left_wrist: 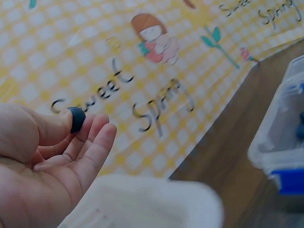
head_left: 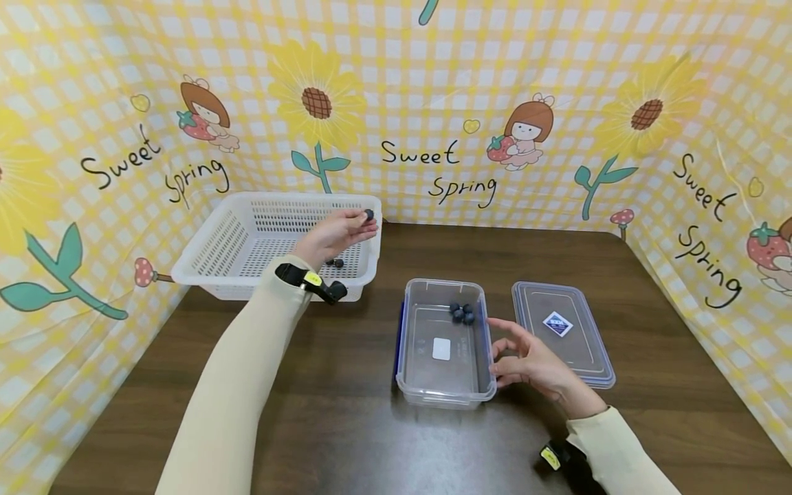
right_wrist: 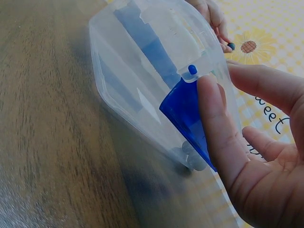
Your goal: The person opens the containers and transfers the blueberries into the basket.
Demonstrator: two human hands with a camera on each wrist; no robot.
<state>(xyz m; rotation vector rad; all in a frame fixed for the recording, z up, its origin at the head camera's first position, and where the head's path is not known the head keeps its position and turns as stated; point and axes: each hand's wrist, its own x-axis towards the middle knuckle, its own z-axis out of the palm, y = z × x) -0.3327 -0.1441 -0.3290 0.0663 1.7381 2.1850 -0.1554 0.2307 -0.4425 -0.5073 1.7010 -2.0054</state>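
My left hand (head_left: 334, 237) pinches a blueberry (head_left: 369, 214) between thumb and fingertips, above the right end of a white slotted plastic basket (head_left: 278, 199). In the left wrist view the dark berry (left_wrist: 76, 119) shows at the thumb tip. A few more blueberries (head_left: 338, 263) lie in the basket, partly behind the hand. Beside it stands a clear plastic container (head_left: 427, 371) holding several blueberries (head_left: 462, 314). My right hand (head_left: 532, 361) touches the container's right side with extended thumb and index finger; in the right wrist view the thumb lies against a blue clasp flap (right_wrist: 187, 118).
A clear lid (head_left: 563, 333) with a blue-and-white diamond label lies flat to the right of the container. All stand on a dark wooden table (head_left: 346, 426). A yellow checked cloth (head_left: 408, 89) forms the walls at the back and sides.
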